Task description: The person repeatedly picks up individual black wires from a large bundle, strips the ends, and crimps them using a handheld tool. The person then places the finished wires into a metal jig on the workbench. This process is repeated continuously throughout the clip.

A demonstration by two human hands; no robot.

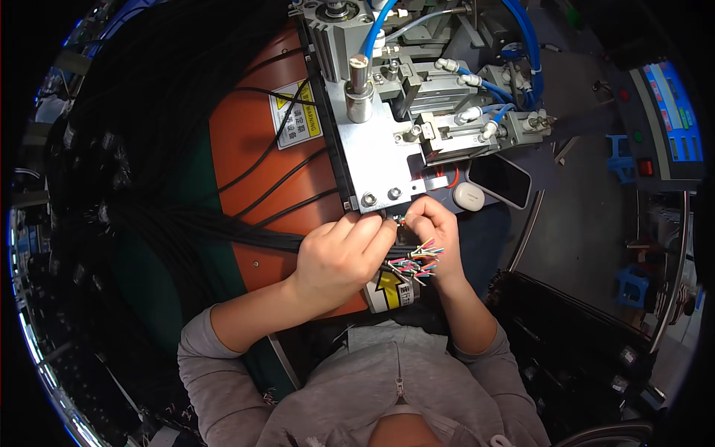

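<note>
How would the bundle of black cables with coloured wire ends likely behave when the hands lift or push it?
The black cable bundle would probably be floppy: it drapes in curves over the orange panel. The thin coloured wire ends splay beside the left hand and right hand, so they likely bend easily.

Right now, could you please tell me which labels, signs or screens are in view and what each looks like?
Warning label: on the orange cover, rectangular, white with yellow triangles.
Arrow sticker: below the hands, yellow with a black arrow.
Control panel screen: far right, blue, with coloured buttons beside it.
Phone: right of the metal plate, dark rounded screen.
</note>
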